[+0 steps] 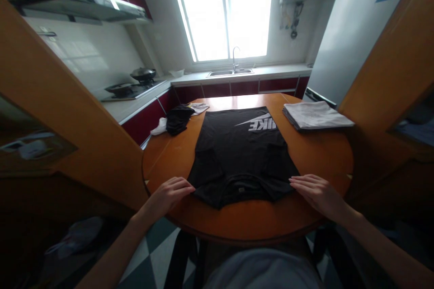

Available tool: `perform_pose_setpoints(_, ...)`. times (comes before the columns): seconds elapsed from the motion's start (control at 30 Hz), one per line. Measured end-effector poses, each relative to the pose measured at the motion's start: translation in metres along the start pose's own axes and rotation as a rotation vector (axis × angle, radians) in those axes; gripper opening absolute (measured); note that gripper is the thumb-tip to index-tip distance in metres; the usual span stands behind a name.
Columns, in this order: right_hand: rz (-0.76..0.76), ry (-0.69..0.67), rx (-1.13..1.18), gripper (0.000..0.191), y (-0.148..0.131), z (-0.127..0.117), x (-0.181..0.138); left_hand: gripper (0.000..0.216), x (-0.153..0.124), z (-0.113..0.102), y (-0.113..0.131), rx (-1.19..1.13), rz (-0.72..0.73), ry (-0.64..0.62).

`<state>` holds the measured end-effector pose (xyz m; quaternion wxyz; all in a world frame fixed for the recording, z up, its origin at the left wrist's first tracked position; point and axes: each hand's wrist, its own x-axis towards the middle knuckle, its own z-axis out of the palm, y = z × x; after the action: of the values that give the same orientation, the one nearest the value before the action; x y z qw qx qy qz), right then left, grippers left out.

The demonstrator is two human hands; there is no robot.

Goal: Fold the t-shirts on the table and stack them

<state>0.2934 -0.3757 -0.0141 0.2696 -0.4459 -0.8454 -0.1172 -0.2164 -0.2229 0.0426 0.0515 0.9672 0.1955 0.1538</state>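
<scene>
- Left hand [171, 193]: fingers loosely curled, tips on the shirt [240, 153] corner at 7 o'clock. I cannot tell whether it pinches the cloth or just rests on it.
- Right hand [317, 192]: spread flat, holding nothing, fingertips touching the shirt edge at 5 o'clock.
- Shirt: black, laid flat mid-table, collar nearest me, white logo at the far end, sleeves tucked in.
- Table [318, 158]: round. Folded stack [315, 116] at 2 o'clock, dark bundle [178, 119] and white cloth [159, 127] at 10 o'clock, all apart from the shirt.
- Risk, my judgement: the collar end lies near the 6 o'clock rim, so an uneven pull from one hand could skew the shirt, undo the tucked sleeves or drag it over the edge.
</scene>
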Motion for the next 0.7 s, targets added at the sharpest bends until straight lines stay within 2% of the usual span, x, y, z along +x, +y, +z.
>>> perform_pose_setpoints(0.17,0.033,-0.103,0.14,0.031,-0.011,-0.027,-0.001,0.027,-0.007,-0.021,0.024,-0.112,-0.053,-0.091)
perform_pose_setpoints(0.27,0.106,-0.136,0.222,0.028,-0.012,-0.04,0.002,0.026,-0.014,-0.026,0.028,-0.196,-0.108,-0.111)
perform_pose_setpoints(0.43,0.322,-0.157,0.33,0.02,0.003,-0.046,0.022,0.024,-0.007,-0.023,0.019,-0.271,-0.22,0.041)
perform_pose_setpoints(0.57,0.373,-0.121,0.46,0.021,0.026,-0.04,0.057,0.025,0.021,-0.023,0.006,-0.268,-0.274,0.16)
perform_pose_setpoints(0.7,0.443,-0.024,0.54,0.024,0.056,-0.022,0.095,0.029,0.053,-0.021,-0.022,-0.263,-0.372,0.274)
